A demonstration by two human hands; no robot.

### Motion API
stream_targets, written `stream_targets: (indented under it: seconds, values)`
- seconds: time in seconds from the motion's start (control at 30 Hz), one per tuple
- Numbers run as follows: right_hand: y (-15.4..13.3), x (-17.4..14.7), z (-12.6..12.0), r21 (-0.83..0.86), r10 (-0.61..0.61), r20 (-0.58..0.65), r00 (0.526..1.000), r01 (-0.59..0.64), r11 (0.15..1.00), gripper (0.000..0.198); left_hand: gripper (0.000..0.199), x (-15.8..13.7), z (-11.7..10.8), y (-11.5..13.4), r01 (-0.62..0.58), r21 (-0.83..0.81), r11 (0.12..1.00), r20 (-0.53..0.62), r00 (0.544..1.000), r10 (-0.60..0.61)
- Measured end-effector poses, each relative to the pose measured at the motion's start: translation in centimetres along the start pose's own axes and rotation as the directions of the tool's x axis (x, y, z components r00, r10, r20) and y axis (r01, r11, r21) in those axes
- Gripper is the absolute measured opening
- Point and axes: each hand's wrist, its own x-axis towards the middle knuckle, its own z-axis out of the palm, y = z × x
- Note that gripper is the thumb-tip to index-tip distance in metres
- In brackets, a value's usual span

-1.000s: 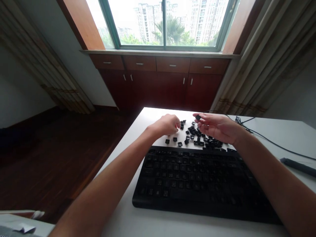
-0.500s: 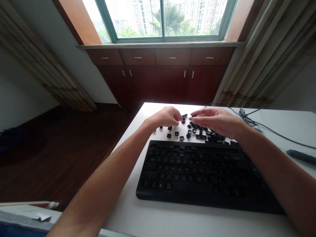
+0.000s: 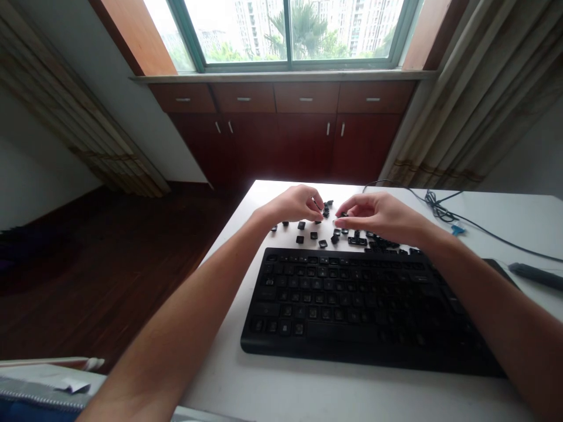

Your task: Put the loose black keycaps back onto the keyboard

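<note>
White table (image 3: 272,384) carries black keyboard (image 3: 365,310), long axis left to right. Beyond its far edge, right hand (image 3: 380,217) and left hand (image 3: 294,203) half-curl, fingertips facing; I cannot tell whether either grips anything. Small loose keys (image 3: 326,210) lie between them, nearer the left hand.

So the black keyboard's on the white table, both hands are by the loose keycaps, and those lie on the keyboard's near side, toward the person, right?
Not quite: the head view shows the loose keycaps past the far edge of the black keyboard. The rest stands: the keyboard is on the white table, and the left hand and right hand are by the keycaps.
</note>
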Motion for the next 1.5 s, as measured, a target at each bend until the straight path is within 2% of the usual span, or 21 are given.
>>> stream_targets:
  seconds: [0.17,0.27,0.4,0.6,0.67,0.77,0.87,1.03,1.2,1.3,1.4,1.5]
  values:
    - [0.8,0.1,0.1,-0.095,-0.003,-0.125,0.992,-0.009,0.995,0.039,0.025,0.1,0.3,0.2,-0.052,-0.003,0.999,-0.002,0.999,0.052]
    - [1.2,0.1,0.2,-0.139,-0.017,-0.122,0.992,-0.001,0.990,0.037,0.024,0.0,0.6,0.3,-0.080,-0.007,0.997,0.007,0.997,0.080]
    - [1.3,0.1,0.5,-0.286,-0.084,-0.162,0.983,0.035,0.958,0.032,0.022,0.0,0.7,0.2,-0.104,-0.001,0.995,-0.010,0.995,0.104]
    - [1.0,0.1,0.5,-0.370,-0.171,-0.190,0.967,0.091,0.925,0.030,0.023,-0.4,-0.7,1.2,-0.110,0.015,0.994,-0.025,0.994,0.110]
    - [0.9,0.1,0.6,-0.371,-0.199,-0.194,0.961,0.116,0.922,0.032,0.029,-0.7,-1.1,1.9,-0.100,-0.041,0.994,0.009,0.995,0.100]
    - [0.7,0.0,0.7,-0.382,-0.258,-0.202,0.945,0.166,0.909,0.032,0.039,-1.0,-1.3,3.1,-0.046,-0.229,0.972,0.120,0.990,0.075]
    - [0.4,-0.1,0.8,-0.390,-0.308,-0.212,0.927,0.209,0.897,0.033,0.041,-1.1,-1.2,3.8,0.003,-0.354,0.935,0.201,0.977,0.073]
    - [0.1,-0.3,1.1,-0.404,-0.325,-0.259,0.910,0.203,0.892,0.036,0.041,-1.3,-1.1,4.3,-0.010,-0.502,0.865,0.178,0.977,0.115]
    - [0.1,-0.4,1.5,-0.346,-0.350,-0.308,0.885,0.238,0.908,0.033,0.039,-1.4,-0.9,4.8,-0.019,-0.518,0.855,0.194,0.971,0.139]
    - [-0.3,-0.4,1.2,-0.356,-0.375,-0.266,0.888,0.271,0.894,0.028,0.035,-1.4,-0.9,4.8,-0.025,-0.521,0.853,0.192,0.970,0.146]
    - [-0.7,-0.5,0.7,-0.371,-0.414,-0.135,0.900,0.342,0.863,0.028,0.036,-1.6,-1.5,4.7,0.017,-0.508,0.861,0.210,0.972,0.105]
    - [-1.0,-0.6,0.2,-0.323,-0.450,-0.027,0.892,0.419,0.849,0.034,0.039,-2.0,-2.2,4.8,0.051,-0.500,0.865,0.245,0.966,0.085]
